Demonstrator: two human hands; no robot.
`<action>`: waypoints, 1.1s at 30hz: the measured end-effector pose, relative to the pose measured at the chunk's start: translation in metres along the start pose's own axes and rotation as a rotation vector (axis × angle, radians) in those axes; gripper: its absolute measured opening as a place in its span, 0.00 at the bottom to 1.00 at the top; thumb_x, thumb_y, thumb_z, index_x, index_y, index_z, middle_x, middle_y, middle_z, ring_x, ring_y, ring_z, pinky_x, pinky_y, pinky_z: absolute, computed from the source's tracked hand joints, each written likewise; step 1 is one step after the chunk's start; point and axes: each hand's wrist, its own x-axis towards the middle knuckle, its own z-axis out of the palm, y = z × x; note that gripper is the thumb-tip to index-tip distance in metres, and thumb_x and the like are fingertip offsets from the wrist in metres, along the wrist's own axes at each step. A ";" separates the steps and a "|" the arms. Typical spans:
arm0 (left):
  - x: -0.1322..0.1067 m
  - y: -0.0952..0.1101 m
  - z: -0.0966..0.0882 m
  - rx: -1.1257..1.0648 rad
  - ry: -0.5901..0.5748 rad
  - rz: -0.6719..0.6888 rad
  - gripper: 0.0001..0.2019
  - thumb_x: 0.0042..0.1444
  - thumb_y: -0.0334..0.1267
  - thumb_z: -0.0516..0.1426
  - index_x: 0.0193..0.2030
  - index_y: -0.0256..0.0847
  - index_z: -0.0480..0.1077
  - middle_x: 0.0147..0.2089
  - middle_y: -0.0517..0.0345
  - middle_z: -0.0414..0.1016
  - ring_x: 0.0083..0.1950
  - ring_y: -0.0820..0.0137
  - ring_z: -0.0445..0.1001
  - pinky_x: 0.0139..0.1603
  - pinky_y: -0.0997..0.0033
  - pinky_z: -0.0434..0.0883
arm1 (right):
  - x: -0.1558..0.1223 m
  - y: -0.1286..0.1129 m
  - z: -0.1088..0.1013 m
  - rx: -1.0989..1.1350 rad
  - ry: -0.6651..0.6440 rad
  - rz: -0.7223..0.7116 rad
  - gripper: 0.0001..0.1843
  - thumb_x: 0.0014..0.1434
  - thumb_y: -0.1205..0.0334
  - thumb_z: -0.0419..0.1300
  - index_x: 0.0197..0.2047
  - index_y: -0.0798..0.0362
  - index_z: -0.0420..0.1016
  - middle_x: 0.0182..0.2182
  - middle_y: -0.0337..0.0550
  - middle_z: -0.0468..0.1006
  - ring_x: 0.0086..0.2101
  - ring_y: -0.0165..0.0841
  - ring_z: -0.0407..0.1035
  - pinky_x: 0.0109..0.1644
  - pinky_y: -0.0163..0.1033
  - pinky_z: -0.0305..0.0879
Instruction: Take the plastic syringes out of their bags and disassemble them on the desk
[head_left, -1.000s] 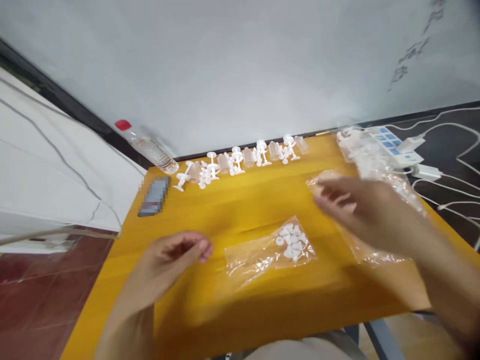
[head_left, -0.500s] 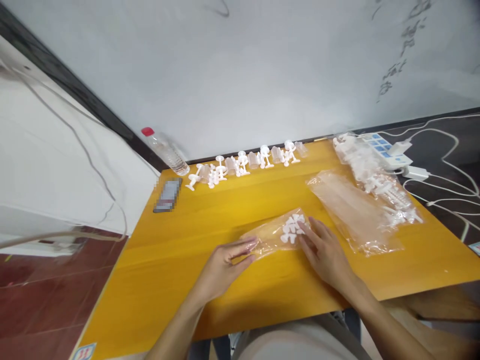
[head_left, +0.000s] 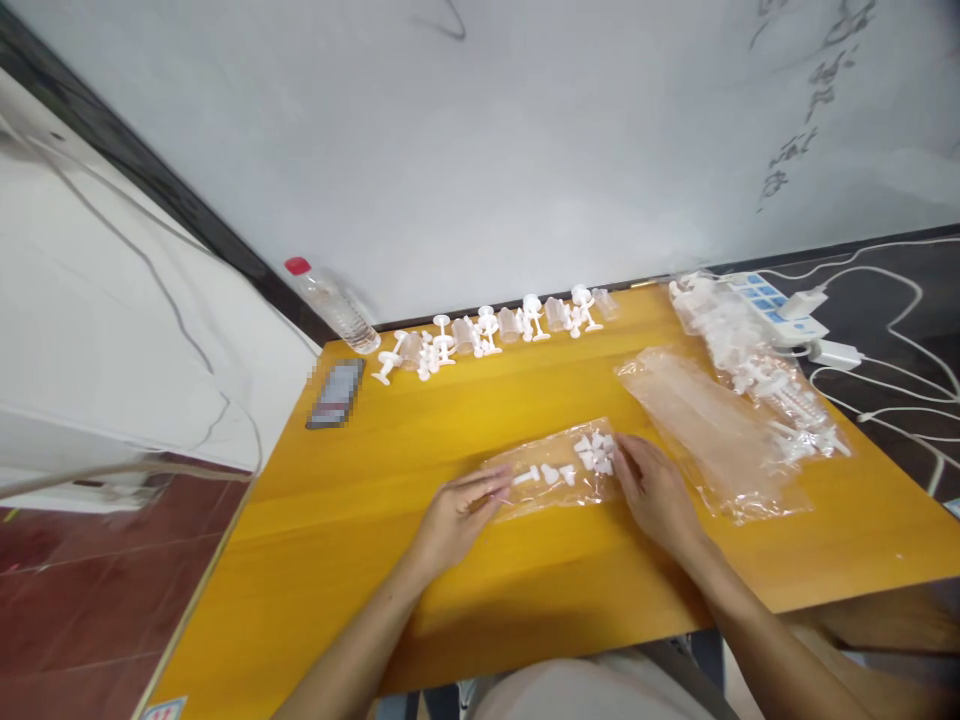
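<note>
Yellow tabletop [head_left: 450, 570] against a pale wall; small clear bag [head_left: 551, 478] of white pieces [head_left: 596, 453] lies flat, front-centre; left hand [head_left: 457, 512] open, fingertips pressing its left end; right hand [head_left: 656, 492] open, fingers on its right end; reads as steadying the bag, so opening it would call for a pinch grip; larger bags [head_left: 712, 430] just right; row of white parts [head_left: 487, 335], bottle [head_left: 334, 305] and phone [head_left: 336, 392] behind.
</note>
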 end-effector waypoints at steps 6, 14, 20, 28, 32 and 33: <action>0.012 -0.024 0.006 0.120 0.021 0.077 0.21 0.65 0.47 0.62 0.63 0.49 0.75 0.65 0.53 0.75 0.67 0.56 0.74 0.68 0.50 0.72 | 0.015 -0.009 0.001 0.439 0.008 0.302 0.27 0.60 0.41 0.64 0.50 0.56 0.81 0.39 0.52 0.85 0.34 0.40 0.79 0.40 0.46 0.78; 0.020 -0.033 -0.004 0.155 0.017 0.138 0.23 0.66 0.47 0.60 0.67 0.48 0.72 0.66 0.52 0.74 0.68 0.57 0.72 0.71 0.51 0.69 | 0.042 -0.036 -0.023 0.568 0.138 0.199 0.22 0.54 0.49 0.72 0.47 0.53 0.82 0.39 0.48 0.84 0.37 0.36 0.79 0.49 0.46 0.78; 0.026 -0.030 0.004 0.199 0.100 0.259 0.23 0.67 0.46 0.59 0.67 0.47 0.72 0.65 0.50 0.76 0.64 0.59 0.77 0.66 0.56 0.75 | 0.064 -0.053 -0.038 0.450 0.100 0.071 0.16 0.57 0.54 0.68 0.46 0.53 0.83 0.41 0.48 0.84 0.36 0.35 0.78 0.44 0.43 0.77; 0.034 -0.028 0.002 0.422 0.134 0.518 0.32 0.69 0.39 0.58 0.77 0.50 0.54 0.70 0.47 0.71 0.70 0.59 0.70 0.71 0.53 0.70 | 0.090 -0.065 -0.046 0.251 0.060 -0.034 0.14 0.61 0.54 0.62 0.42 0.53 0.85 0.37 0.47 0.83 0.31 0.33 0.73 0.37 0.39 0.72; 0.043 -0.023 0.000 0.489 0.045 0.578 0.36 0.70 0.37 0.56 0.80 0.48 0.44 0.73 0.45 0.65 0.75 0.59 0.63 0.73 0.55 0.68 | 0.110 -0.072 -0.053 0.162 0.013 -0.084 0.15 0.61 0.55 0.60 0.43 0.53 0.86 0.38 0.47 0.83 0.32 0.34 0.73 0.35 0.39 0.69; 0.046 -0.022 0.001 0.509 0.028 0.590 0.37 0.70 0.37 0.56 0.80 0.48 0.42 0.74 0.44 0.64 0.75 0.58 0.62 0.73 0.55 0.68 | 0.114 -0.074 -0.054 0.139 -0.002 -0.091 0.16 0.61 0.55 0.60 0.43 0.53 0.86 0.39 0.47 0.84 0.32 0.34 0.73 0.36 0.39 0.69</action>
